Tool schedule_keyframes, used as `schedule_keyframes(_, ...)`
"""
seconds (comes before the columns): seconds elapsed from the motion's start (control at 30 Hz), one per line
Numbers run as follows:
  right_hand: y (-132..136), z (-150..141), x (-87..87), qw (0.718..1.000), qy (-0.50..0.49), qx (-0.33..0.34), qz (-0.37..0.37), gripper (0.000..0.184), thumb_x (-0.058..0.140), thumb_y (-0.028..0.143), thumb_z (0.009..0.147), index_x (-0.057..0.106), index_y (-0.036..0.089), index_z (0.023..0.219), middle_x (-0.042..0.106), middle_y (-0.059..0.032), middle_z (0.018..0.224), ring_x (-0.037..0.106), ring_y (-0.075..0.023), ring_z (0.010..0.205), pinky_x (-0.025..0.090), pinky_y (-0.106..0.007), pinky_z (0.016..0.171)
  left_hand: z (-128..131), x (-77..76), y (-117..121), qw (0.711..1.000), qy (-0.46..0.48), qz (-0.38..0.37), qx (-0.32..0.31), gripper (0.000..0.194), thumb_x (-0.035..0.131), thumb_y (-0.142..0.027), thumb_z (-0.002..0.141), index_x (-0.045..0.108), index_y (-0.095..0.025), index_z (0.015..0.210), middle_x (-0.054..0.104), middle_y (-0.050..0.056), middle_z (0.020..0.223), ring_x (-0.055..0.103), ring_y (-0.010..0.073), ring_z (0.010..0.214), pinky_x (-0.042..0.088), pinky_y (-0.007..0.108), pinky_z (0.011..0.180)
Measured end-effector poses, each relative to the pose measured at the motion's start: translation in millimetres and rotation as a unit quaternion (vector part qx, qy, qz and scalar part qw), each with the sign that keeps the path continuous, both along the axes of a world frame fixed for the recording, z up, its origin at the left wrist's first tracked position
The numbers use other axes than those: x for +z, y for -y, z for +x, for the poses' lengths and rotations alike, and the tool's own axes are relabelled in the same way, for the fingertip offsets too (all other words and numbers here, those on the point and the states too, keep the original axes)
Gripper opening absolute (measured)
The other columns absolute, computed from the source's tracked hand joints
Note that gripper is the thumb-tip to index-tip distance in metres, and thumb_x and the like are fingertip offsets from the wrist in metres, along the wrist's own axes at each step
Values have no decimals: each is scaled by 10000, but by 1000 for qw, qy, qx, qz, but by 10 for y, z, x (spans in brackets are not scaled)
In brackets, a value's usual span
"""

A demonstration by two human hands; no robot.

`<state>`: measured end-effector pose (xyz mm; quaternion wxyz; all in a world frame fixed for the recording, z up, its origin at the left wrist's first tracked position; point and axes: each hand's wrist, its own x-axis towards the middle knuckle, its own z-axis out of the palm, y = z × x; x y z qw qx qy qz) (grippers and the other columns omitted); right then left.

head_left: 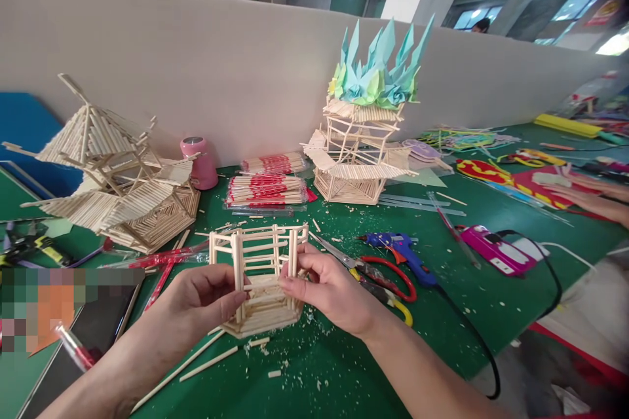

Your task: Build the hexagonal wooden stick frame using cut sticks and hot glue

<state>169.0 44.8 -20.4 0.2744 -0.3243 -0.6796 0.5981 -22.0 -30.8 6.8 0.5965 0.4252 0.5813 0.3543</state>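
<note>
Stick frame (268,304) held upright between both hands, over the green table (344,373).
Left hand (196,298): thumb and fingers clamped on the left corner post. Right hand (339,288): thumb and fingers pinched on the frame's right side. Base contact with tabletop: cannot tell. Scissors (334,250) and glue gun (400,250) lie to the right; stick packs (265,191) behind.

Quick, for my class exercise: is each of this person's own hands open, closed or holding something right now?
Left hand: closed, holding the stick frame by its left side.
Right hand: closed, fingers gripping the frame's right side.
</note>
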Motion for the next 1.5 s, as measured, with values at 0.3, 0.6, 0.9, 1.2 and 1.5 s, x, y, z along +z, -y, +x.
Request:
schedule_keyframes(0.3, 5, 4, 4, 1000, 15, 5, 17, 125, 621, 310, 761, 652, 189, 767, 521, -46, 946, 534, -187, 939, 397, -394, 940, -11, -25, 34, 982, -165, 80, -34, 295, 576, -460, 743, 612, -173, 801, 638, 26, 723, 598, 170, 675, 465, 251, 590)
schedule_keyframes(0.6, 8, 9, -12, 1000, -2, 8, 4, 279, 680, 458, 716, 690, 187, 782, 532, -50, 968, 545, -198, 939, 395, -385, 940, 57, -210, 175, 590, -609, 531, 22, 163, 567, -230, 810, 580, -188, 966, 580, 60, 902, 537, 183, 798, 429, 299, 702)
schedule_keyframes(0.9, 30, 17, -22, 1000, -7, 10, 7, 278, 646, 484, 749, 696, 214, 797, 528, -34, 950, 524, -198, 976, 377, -379, 943, 175, -157, 188, 608, -640, 469, -25, 226, 440, -148, 824, 646, -231, 865, 628, 82, 970, 529, 229, 887, 440, 346, 728)
schedule_keyframes(1.2, 66, 62, 2, 1000, 5, 17, 1, 322, 548, 497, 823, 696, 211, 821, 499, -30, 927, 523, -176, 932, 399, -323, 876, 99, -259, 271, 641, -564, 520, -12, 223, 422, -159, 872, 633, -226, 906, 649, 51, 955, 603, 179, 869, 488, 285, 785)
schedule_keyframes(1.5, 107, 88, -71, 997, 1, 5, 80, 315, 490, 449, 874, 694, 209, 875, 489, -40, 930, 490, -187, 965, 383, -334, 891, 70, -473, 355, 633, -542, 552, -24, 269, 452, -71, 850, 608, -189, 1035, 644, 77, 1035, 591, 207, 991, 464, 307, 882)
